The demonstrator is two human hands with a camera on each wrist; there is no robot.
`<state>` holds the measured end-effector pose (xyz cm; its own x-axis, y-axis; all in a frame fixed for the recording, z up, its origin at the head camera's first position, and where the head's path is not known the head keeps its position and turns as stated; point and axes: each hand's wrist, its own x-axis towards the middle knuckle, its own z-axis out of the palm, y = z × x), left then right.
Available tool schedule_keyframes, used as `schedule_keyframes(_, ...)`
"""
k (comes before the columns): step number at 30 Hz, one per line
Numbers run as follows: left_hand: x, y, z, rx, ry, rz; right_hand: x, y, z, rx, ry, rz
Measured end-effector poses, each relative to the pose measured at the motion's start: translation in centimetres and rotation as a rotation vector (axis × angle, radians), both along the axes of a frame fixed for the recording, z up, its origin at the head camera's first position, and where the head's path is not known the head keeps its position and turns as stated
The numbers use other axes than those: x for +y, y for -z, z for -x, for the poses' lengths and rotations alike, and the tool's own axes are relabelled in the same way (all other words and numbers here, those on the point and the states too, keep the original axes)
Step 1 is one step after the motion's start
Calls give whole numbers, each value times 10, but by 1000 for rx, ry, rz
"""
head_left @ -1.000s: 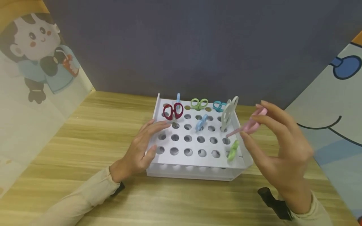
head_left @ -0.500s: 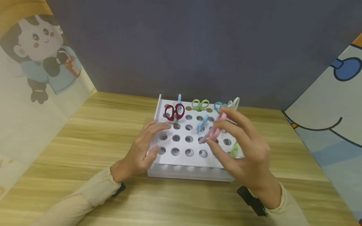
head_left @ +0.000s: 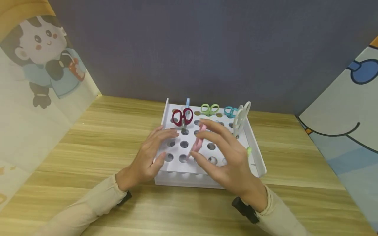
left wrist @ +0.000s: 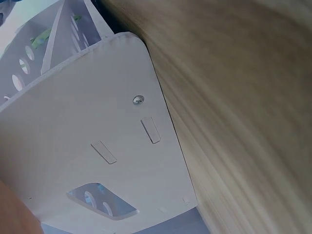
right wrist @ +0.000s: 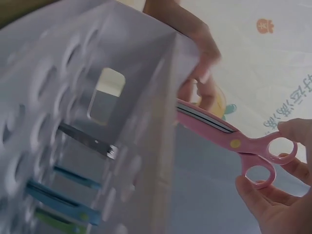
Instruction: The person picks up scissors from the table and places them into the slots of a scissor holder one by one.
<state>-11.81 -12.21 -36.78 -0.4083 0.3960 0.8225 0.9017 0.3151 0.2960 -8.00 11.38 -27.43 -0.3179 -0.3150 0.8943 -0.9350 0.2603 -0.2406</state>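
My right hand (head_left: pixel 236 160) pinches pink scissors (head_left: pixel 198 142) by their finger loops, blades slanting down to the left. Their tip is over the front row of holes in the white rack (head_left: pixel 192 167), near the second hole from the left. In the right wrist view the pink scissors (right wrist: pixel 235 143) have their blades together, and the tip is hidden at the rack's edge. My left hand (head_left: pixel 149 155) rests at the rack's left edge, fingers extended over the top and thumb near the front corner. In the left wrist view the rack's side panel (left wrist: pixel 97 122) fills much of the picture.
Dark red scissors (head_left: pixel 182 117), green scissors (head_left: pixel 210 109), teal scissors (head_left: pixel 230 111) and white scissors (head_left: pixel 241 118) stand in the rack. Light blue handles (head_left: pixel 187 103) show at the back; light green ones (head_left: pixel 249 150) are mostly hidden. A dark panel (head_left: pixel 189 49) stands behind.
My right hand has carried the pink scissors leftward across the rack, from its right side to the front left holes. My left hand has stayed at the left edge.
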Motion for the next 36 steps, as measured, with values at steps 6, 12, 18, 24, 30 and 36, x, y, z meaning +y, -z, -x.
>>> schedule_keyframes(6,-1,-2,-1,7,-5,3,-4,15,4,-74,-30,-80)
schedule_keyframes(12,0,-4,-2,12,-1,1,-5,29,8,-179,-62,-199)
schedule_keyframes(18,0,-5,-3,15,7,0,-5,38,10,-235,-54,-296)
schedule_keyframes(24,-1,-5,-4,21,7,-2,-6,42,9,-292,-10,-434)
schedule_keyframes(30,-3,-4,-5,28,-3,-9,-8,40,8,-313,-3,-472)
schedule_keyframes(36,-4,-4,-4,28,-5,-6,-2,29,8,-277,10,-468)
